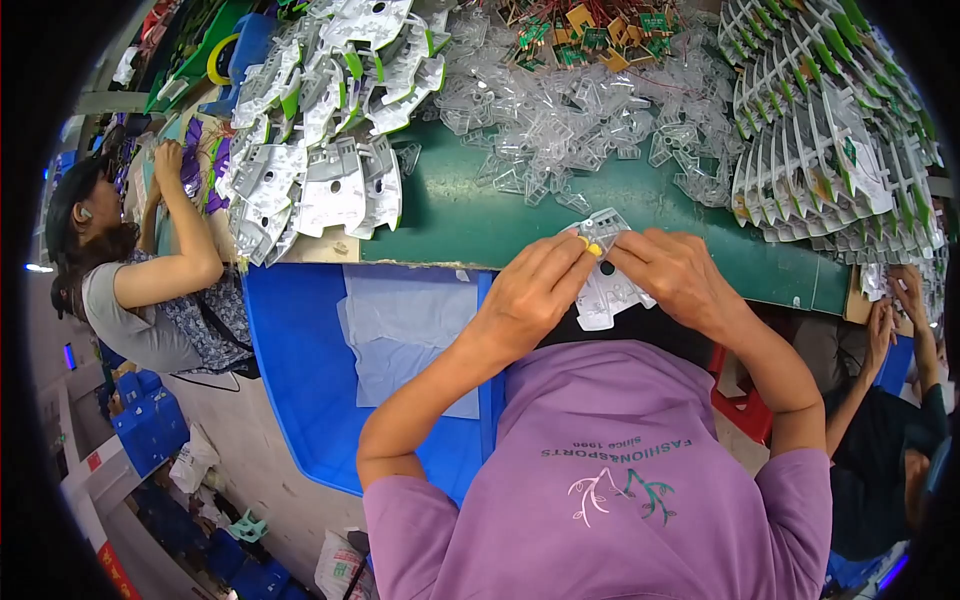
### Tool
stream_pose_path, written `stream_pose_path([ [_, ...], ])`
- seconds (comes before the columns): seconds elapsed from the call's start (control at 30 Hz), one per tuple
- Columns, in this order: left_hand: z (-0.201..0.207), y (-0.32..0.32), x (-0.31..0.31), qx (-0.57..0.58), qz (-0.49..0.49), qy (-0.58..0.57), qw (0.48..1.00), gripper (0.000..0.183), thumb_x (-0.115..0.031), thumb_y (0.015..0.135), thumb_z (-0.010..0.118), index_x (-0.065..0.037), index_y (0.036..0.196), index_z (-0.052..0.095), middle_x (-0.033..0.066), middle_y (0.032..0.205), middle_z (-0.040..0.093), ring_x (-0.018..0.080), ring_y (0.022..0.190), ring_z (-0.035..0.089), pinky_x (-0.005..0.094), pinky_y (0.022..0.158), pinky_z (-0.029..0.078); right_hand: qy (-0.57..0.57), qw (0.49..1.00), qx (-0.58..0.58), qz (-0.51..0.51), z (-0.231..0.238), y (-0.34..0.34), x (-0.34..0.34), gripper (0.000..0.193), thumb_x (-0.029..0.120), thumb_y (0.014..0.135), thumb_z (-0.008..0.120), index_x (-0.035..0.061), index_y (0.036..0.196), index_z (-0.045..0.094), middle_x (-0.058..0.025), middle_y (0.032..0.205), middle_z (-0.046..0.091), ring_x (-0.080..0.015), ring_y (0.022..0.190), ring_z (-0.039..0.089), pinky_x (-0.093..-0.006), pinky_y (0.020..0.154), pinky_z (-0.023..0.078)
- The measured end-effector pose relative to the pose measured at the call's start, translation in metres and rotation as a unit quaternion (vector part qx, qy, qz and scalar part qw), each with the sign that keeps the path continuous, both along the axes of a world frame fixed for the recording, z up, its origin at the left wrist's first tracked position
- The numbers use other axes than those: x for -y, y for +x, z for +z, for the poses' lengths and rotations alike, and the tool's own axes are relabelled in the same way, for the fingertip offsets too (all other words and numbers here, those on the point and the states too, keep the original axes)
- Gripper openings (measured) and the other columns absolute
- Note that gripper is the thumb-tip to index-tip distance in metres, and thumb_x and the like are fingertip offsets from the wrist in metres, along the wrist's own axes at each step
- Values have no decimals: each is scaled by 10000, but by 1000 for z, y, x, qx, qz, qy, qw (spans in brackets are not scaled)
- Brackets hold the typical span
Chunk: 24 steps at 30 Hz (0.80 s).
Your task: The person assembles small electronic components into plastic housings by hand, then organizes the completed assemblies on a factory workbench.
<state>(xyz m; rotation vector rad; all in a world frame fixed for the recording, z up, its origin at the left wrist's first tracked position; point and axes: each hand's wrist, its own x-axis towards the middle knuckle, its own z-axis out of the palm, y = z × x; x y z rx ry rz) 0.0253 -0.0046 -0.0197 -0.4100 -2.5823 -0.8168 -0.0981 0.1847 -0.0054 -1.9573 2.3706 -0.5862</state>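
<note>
Green-topped worktable (440, 240) spans the view, its near edge just beyond a person in a purple short-sleeved shirt (640, 440). Nearest, left of the torso and below that edge, sits a deep blue plastic bin (300, 390) with thin white sheets (400, 335) in it.

At the table edge, centred before the chest, both hands hold a white moulded plastic panel with a round dark hole (600, 300). Its long axis runs roughly away from the body. The left hand (540, 285) is clamped on its left side, a small yellow piece (593, 248) at the fingertips; whether that covers a finger or is separate, I cannot tell. The right hand (675, 272) pinches the upper right edge, fingertips together, about equally near.

Just past the panel's far end lies a heap of clear plastic pieces (560, 130), flanked by white-and-green panel stacks (810, 150). Farthest are green and tan circuit boards (600, 38).
</note>
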Motion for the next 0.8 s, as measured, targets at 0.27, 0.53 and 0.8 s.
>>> stream_pose_path([
  [0.27,-13,-10,-9,24,-10,-67,997,318,1,735,681,47,1050,663,139,1077,620,309,1070,630,397,873,523,-62,995,65,-42,-10,0,-2,180,22,737,658,25,910,607,-86,881,594,-253,702,630,-372,559,498],
  [0.53,-29,-8,-16,12,61,151,987,390,4,736,768,17,1107,649,108,990,662,283,993,633,382,801,503,35,975,148,-164,9,5,-11,165,55,776,701,23,913,615,-110,933,582,-295,777,628,-404,626,487],
  [0.8,-31,-21,-8,51,-26,142,988,661,43,771,686,-46,1389,469,72,1033,677,261,928,570,368,833,423,35,981,144,-127,18,16,-22,298,127,784,724,7,1048,656,-123,969,561,-300,783,628,-413,655,509],
])
